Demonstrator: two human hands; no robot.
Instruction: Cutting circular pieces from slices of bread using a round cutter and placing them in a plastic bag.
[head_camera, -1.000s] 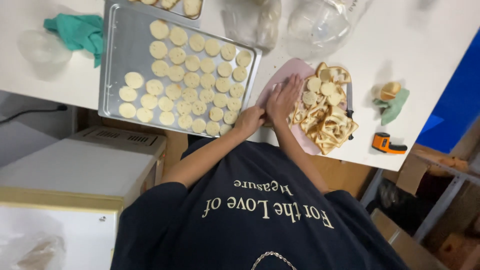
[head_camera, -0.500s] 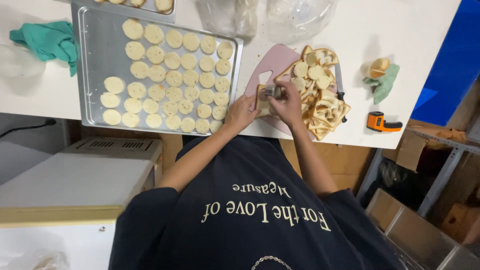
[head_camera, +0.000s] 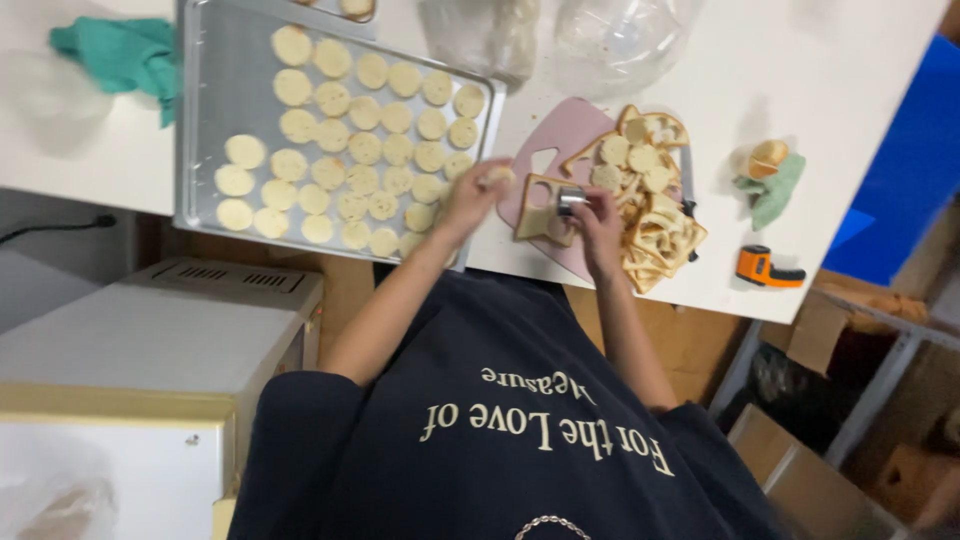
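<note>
My left hand (head_camera: 472, 197) is closed on a small round bread disc (head_camera: 497, 176) at the near right corner of a metal baking tray (head_camera: 205, 120). The tray carries several rows of such discs (head_camera: 365, 145). My right hand (head_camera: 600, 218) grips a round metal cutter (head_camera: 571, 200) just above a pink cutting board (head_camera: 565, 135). Under it lies a bread slice (head_camera: 540, 205) with a round hole cut out. To the right on the board sits a pile of cut-out bread slices and loose discs (head_camera: 650, 200).
On the white table are a teal cloth (head_camera: 120, 50) at the far left, clear plastic bags (head_camera: 560, 30) at the back, a green cloth with a small round object (head_camera: 768, 175), and an orange hand-held device (head_camera: 765, 268). A white appliance (head_camera: 130, 350) stands below at the left.
My left hand has gone from the cutting board leftward to the tray's corner with a bread disc. My right hand stays at the slice with the cutter. The view has shifted.
</note>
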